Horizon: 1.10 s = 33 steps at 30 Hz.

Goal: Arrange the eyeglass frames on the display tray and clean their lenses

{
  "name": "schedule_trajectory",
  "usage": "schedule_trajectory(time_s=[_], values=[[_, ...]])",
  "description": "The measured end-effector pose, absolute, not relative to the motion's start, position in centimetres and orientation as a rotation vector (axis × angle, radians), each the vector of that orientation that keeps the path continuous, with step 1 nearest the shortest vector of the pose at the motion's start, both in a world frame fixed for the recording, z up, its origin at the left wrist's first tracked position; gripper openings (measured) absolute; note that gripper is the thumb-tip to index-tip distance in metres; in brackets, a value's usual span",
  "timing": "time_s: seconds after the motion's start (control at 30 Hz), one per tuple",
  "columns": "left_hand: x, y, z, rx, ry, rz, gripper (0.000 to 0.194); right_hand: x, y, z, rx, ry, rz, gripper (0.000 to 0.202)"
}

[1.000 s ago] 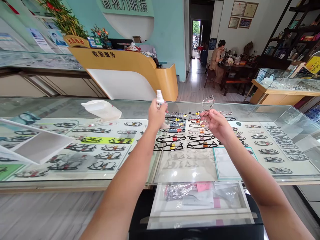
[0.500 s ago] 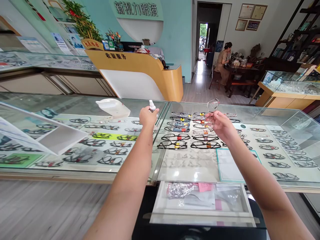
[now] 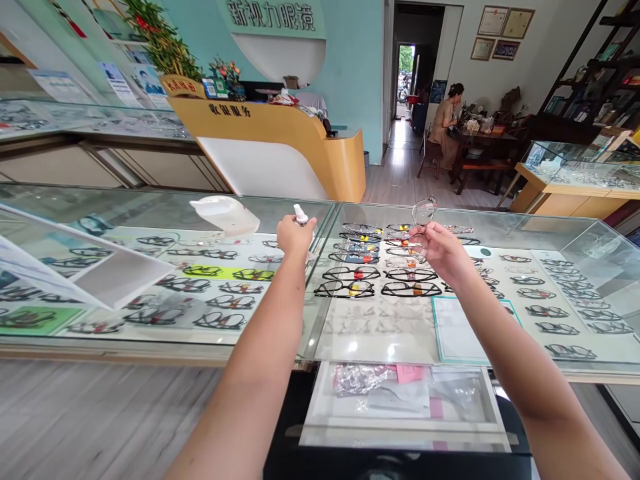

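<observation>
My left hand (image 3: pixel 295 235) is wrapped round a small white spray bottle (image 3: pixel 301 215), whose nozzle shows above the fingers. To the right, my right hand (image 3: pixel 444 248) pinches a pair of thin-framed glasses (image 3: pixel 424 211), held up over the glass counter with one round lens above the fingers. Below and between the hands, rows of dark-framed glasses (image 3: pixel 411 289) with coloured tags lie in the display. A teal-edged white tray (image 3: pixel 463 333) is below my right hand, partly behind my forearm.
A translucent container (image 3: pixel 225 215) and a tilted white box (image 3: pixel 117 277) are on the left. An open drawer (image 3: pixel 400 430) with plastic bags juts out below the counter (image 3: pixel 380 343). A person (image 3: pixel 446 127) sits at a far table.
The spray bottle's nozzle has tilted to the left, and my left hand has shifted slightly left. The glasses in my right hand have moved slightly left.
</observation>
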State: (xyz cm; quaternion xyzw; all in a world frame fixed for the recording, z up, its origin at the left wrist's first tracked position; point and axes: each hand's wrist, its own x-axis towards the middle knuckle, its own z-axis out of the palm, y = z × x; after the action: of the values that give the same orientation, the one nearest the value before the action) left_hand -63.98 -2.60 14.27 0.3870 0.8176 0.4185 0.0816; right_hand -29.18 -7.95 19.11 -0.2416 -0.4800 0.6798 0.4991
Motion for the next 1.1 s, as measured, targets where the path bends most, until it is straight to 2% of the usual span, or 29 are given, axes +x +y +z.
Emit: schedule_trajectory(time_s=[0.1, 0.17, 0.3, 0.43, 0.5, 0.63, 0.77, 0.9, 1.1], values=[[-63.6, -2.8, 15.0, 0.955, 2.514, 1.309, 0.046, -29.1, -8.0, 19.2, -0.592, -1.175, 1.633, 0.043], [-63.3, -3.0, 15.8, 0.869, 2.514, 1.431, 0.042, -29.0, -7.9, 19.2, -0.595, -1.170, 1.637, 0.042], [-62.5, -3.6, 18.2, 0.752, 2.357, 1.907, 0.024, -28.8, -7.7, 19.1, -0.585, -1.160, 1.649, 0.040], [-60.7, -4.7, 20.7, 0.843, 1.991, 2.263, 0.024, -28.6, -7.7, 19.1, -0.581, -1.173, 1.638, 0.036], [-59.2, -5.3, 21.5, 0.883, 1.689, 2.315, 0.028, -28.6, -7.8, 19.2, -0.584, -1.175, 1.631, 0.034], [-55.4, -6.9, 21.9, 0.899, 1.050, 1.981, 0.046, -28.7, -8.2, 19.5, -0.571, -1.159, 1.646, 0.037], [-52.3, -8.7, 21.5, 0.931, 0.793, 1.528, 0.063, -29.0, -8.4, 19.6, -0.567, -1.139, 1.648, 0.040], [-50.4, -9.9, 20.9, 0.901, 0.724, 1.334, 0.063, -29.2, -8.4, 19.7, -0.539, -1.132, 1.657, 0.041], [-49.3, -10.0, 20.2, 0.702, 0.686, 1.256, 0.053, -29.3, -8.9, 20.0, -0.474, -1.158, 1.648, 0.039]])
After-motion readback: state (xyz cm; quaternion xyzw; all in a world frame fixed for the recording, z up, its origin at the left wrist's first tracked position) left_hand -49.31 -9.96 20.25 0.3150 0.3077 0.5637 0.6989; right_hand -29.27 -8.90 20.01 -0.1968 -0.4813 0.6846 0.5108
